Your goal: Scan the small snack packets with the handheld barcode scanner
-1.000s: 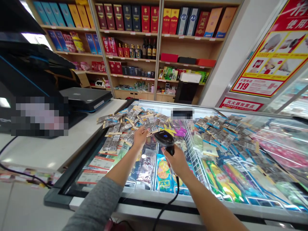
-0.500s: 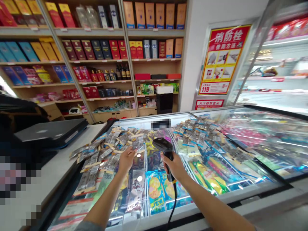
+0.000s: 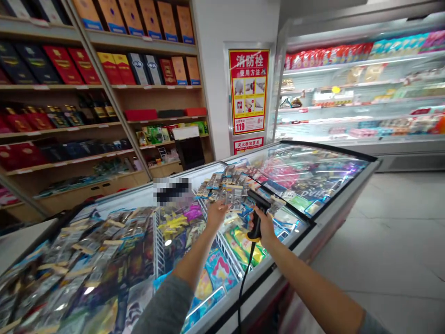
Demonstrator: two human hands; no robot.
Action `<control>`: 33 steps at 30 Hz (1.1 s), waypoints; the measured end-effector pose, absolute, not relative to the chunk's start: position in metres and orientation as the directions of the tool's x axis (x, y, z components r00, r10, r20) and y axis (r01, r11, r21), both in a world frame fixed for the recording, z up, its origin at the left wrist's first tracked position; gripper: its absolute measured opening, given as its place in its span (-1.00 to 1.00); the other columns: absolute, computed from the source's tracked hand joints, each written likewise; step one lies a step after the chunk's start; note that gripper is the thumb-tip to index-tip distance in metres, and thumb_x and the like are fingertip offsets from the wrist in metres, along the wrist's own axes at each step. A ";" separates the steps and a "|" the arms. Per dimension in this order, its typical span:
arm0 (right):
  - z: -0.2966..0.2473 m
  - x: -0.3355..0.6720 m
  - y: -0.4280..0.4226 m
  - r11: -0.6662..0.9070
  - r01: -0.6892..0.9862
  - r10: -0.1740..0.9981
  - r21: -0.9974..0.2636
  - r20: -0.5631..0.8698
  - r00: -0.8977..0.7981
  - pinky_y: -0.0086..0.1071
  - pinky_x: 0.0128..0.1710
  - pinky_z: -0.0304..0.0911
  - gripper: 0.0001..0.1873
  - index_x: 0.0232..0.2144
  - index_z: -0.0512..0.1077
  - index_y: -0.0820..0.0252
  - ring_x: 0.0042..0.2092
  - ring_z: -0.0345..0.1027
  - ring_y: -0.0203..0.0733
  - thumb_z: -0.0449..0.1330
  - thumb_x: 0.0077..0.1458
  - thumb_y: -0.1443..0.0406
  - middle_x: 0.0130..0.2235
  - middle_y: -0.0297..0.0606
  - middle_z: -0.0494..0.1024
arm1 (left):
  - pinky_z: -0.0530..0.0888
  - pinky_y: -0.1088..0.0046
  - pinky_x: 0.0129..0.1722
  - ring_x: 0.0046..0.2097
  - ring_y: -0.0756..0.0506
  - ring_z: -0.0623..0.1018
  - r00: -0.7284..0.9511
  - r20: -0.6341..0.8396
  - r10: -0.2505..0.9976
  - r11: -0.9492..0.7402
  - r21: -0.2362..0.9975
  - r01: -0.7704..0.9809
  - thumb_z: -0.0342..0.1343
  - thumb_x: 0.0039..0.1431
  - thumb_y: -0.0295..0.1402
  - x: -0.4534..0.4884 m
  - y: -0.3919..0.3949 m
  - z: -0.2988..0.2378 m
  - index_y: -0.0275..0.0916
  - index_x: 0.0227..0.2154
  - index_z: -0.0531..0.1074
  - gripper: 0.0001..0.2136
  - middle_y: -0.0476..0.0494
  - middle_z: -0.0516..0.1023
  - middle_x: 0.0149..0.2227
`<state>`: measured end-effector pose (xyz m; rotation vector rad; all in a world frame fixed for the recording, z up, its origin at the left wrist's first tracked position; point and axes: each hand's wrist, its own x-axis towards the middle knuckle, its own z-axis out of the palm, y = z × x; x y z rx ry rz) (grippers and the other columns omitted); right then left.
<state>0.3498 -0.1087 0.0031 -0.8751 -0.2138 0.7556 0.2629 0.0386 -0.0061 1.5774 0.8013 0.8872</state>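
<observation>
My right hand point(image 3: 266, 227) is wrapped round the grip of a black barcode scanner point(image 3: 259, 200), whose cord hangs down over the freezer's front edge. Left of it, my left hand point(image 3: 217, 215) pinches the edge of a small clear-and-grey packet point(image 3: 233, 197) with a pale strip. This packet is just in front of the scanner head, over the right-hand pile of similar packets point(image 3: 217, 180). A larger pile of such packets point(image 3: 100, 232) covers the left part of the glass. Small print on the held packet cannot be read.
Beneath the packets is a chest freezer point(image 3: 292, 253) with sliding glass, wire baskets and colourful ice-cream wrappers point(image 3: 239, 243). Behind stand wooden shelves point(image 3: 121, 88) of boxed bottles, a red fire-hydrant poster point(image 3: 249, 90) and a lit chiller point(image 3: 347, 93). Tiled floor point(image 3: 375, 222) runs along the right.
The view has turned to the right. My left hand has carried the packet from the left pile to over the right pile, and the scanner has moved right along with it.
</observation>
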 end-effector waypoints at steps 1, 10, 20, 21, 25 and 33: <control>0.001 0.355 -0.109 0.410 -0.522 0.675 -0.748 -0.137 0.725 -0.48 -0.74 0.06 -0.45 -0.40 0.27 0.13 -0.70 0.13 -0.38 0.42 -0.35 0.01 -0.64 -0.53 0.33 | 0.55 0.23 -0.26 -0.37 -0.17 0.61 0.503 0.141 0.853 -0.210 0.974 0.085 0.26 -0.03 -0.35 0.274 0.037 -0.007 -0.23 -0.29 0.56 -0.80 -0.12 0.62 -0.46; -0.007 0.374 -0.104 0.463 -0.627 0.637 -0.626 -0.257 0.727 -0.45 -0.68 0.07 -0.56 -0.44 0.20 0.09 -0.67 0.09 -0.38 0.31 -0.21 0.01 -0.63 -0.52 0.26 | 0.41 0.20 0.05 -0.05 -0.19 0.50 0.518 0.504 0.691 -0.714 0.588 0.380 0.13 0.13 -0.37 0.287 0.024 -0.010 -0.17 -0.12 0.54 -0.75 -0.19 0.52 -0.17; 0.000 0.363 -0.112 0.450 -0.590 0.660 -0.670 -0.196 0.725 -0.47 -0.70 0.04 -0.55 -0.44 0.21 0.09 -0.67 0.08 -0.40 0.33 -0.23 0.01 -0.62 -0.53 0.27 | 0.46 0.26 -0.03 -0.27 -0.09 0.54 0.524 0.489 0.697 -0.693 0.646 0.320 0.13 0.14 -0.36 0.254 0.023 0.013 -0.15 -0.12 0.55 -0.75 -0.15 0.55 -0.16; 0.003 0.355 -0.111 0.446 -0.586 0.673 -0.677 -0.179 0.718 -0.48 -0.70 0.03 -0.54 -0.43 0.22 0.10 -0.67 0.08 -0.40 0.34 -0.24 0.01 -0.62 -0.53 0.28 | 0.46 0.26 -0.02 -0.28 -0.09 0.54 0.509 0.501 0.700 -0.693 0.648 0.316 0.13 0.13 -0.36 0.240 0.025 0.018 -0.15 -0.13 0.55 -0.75 -0.14 0.55 -0.16; 0.019 0.307 -0.096 0.371 -0.624 0.785 -0.688 -0.126 0.606 -0.50 -0.71 0.04 -0.53 -0.39 0.25 0.11 -0.68 0.10 -0.41 0.36 -0.26 0.04 -0.61 -0.54 0.30 | 0.48 0.29 -0.05 -0.21 -0.12 0.56 0.439 0.528 0.727 -0.680 0.641 0.356 0.13 0.12 -0.35 0.159 0.039 0.037 -0.15 -0.14 0.56 -0.75 -0.15 0.56 -0.14; 0.043 0.164 -0.044 0.100 -0.691 0.967 -0.716 -0.093 0.236 -0.50 -0.74 0.05 -0.55 -0.45 0.24 0.12 -0.70 0.11 -0.40 0.39 -0.29 0.09 -0.64 -0.52 0.32 | 0.46 0.30 -0.02 -0.15 -0.14 0.56 0.131 0.454 0.881 -0.382 0.522 0.763 0.11 0.09 -0.35 -0.075 0.044 0.050 -0.19 -0.13 0.54 -0.72 -0.18 0.57 -0.11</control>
